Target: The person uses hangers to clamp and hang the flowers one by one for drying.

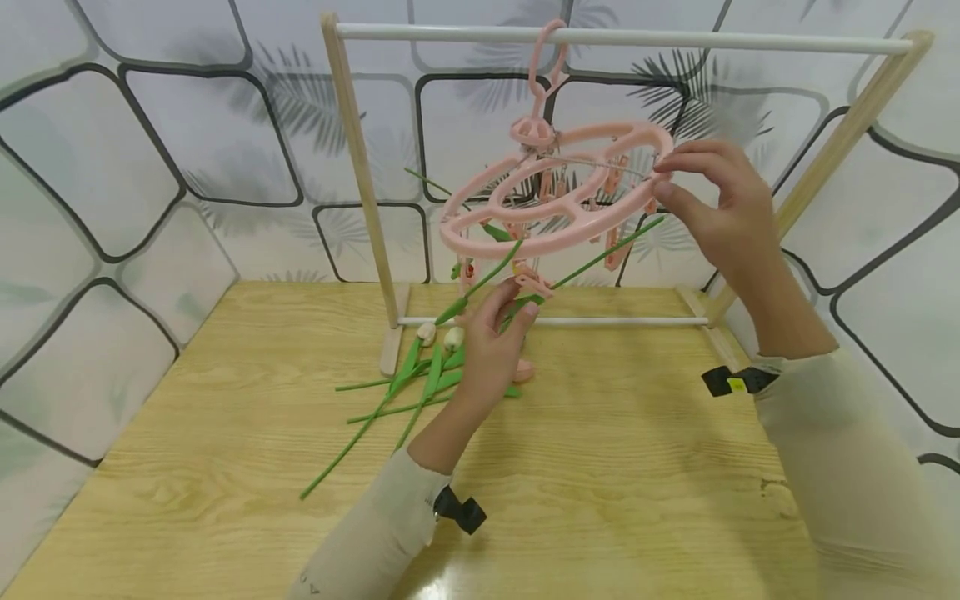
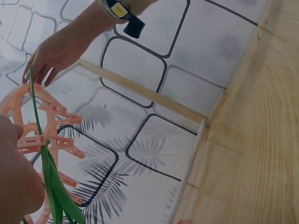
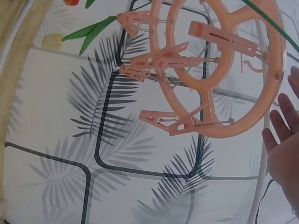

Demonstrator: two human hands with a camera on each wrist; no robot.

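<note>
From the head, we are looking forward and down across the table at the pink hanger and both hands. From the left wrist, turned sideways, we are facing far and right, close to the hanger. From the right wrist, also sideways, we are facing the far wall. All three are sharing the hanger and right hand.

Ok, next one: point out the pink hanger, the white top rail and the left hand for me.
Pink hanger (image 1: 551, 243): head view, front of its outer ring.
White top rail (image 1: 630, 37): head view, on the bar, right of the hook.
Left hand (image 1: 489, 346): head view, back of the hand.
</note>
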